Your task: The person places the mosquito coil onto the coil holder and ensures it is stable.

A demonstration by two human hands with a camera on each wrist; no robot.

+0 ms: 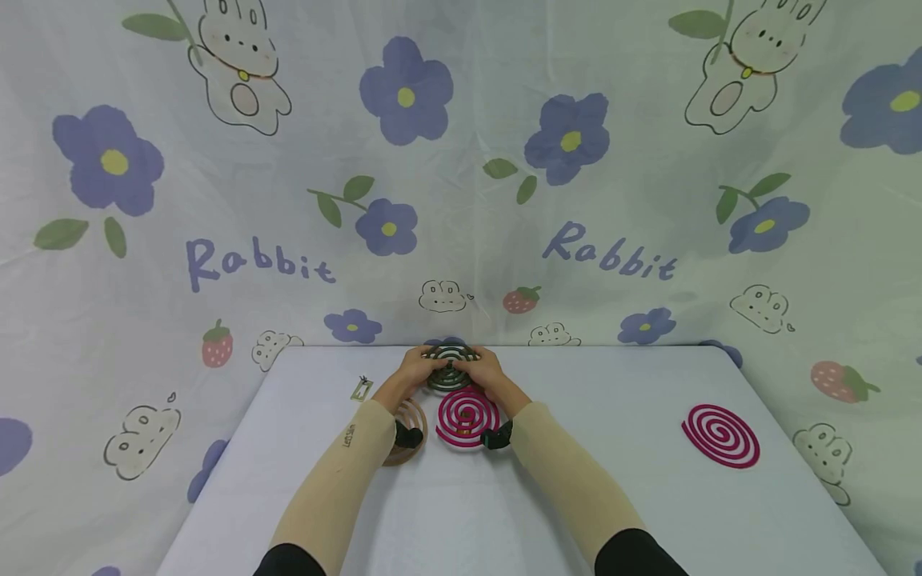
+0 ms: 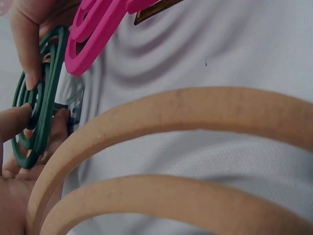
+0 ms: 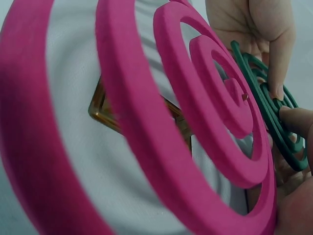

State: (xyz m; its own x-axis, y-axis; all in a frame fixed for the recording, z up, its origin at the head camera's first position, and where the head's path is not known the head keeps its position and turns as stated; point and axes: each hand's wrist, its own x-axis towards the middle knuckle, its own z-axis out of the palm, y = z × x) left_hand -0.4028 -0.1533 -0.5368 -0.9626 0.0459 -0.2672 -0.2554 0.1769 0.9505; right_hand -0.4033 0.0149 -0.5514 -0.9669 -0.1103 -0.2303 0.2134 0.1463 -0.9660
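Observation:
A dark green mosquito coil [image 2: 53,93] is held between both hands near the back of the table. My left hand [image 1: 414,368] grips its left side and my right hand [image 1: 486,370] its right side, with both thumbs at the coil's centre. Below the green coil, in the left wrist view, a small metal stand [image 2: 77,108] shows beside the fingers. Closer to me, a pink mosquito coil [image 3: 142,142] is raised on a brass-coloured stand [image 3: 98,110], tilted in the right wrist view. A tan mosquito coil [image 2: 171,107] lies by the left wrist, partly hidden by the forearm.
Another pink mosquito coil [image 1: 720,436] lies flat at the right of the white-covered table [image 1: 591,400]. A small metal stand [image 1: 362,390] is at the back left. Behind the table hangs a curtain [image 1: 461,200] printed with flowers and rabbits.

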